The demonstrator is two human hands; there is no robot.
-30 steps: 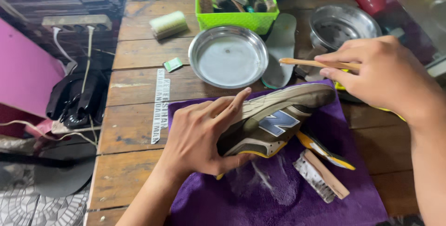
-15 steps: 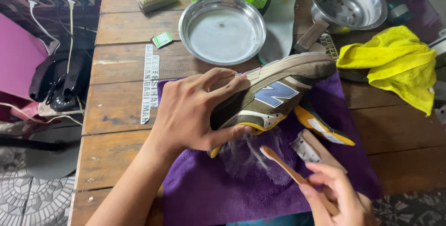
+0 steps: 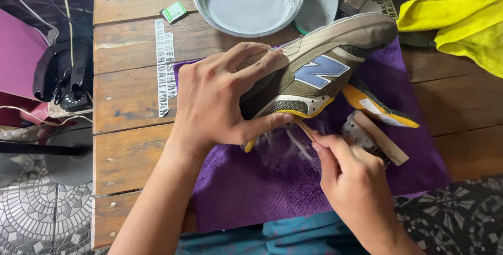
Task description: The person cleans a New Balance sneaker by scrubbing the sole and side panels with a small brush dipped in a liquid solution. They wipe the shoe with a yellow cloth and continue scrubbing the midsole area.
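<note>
Olive shoe (image 3: pixel 319 71), two hands (image 3: pixel 220 103)

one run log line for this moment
left hand: holds sneaker tilted | right hand: thin brush at heel | under: purple towel

Both forearms bare, no sleeves, no rings or watch; left hand (image 3: pixel 220 100), right hand (image 3: pixel 356 189); teal garment at lap.

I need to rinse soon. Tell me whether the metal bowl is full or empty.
Metal bowl looks empty: bare shiny bottom shows; a thin film of water cannot be ruled out.
</note>
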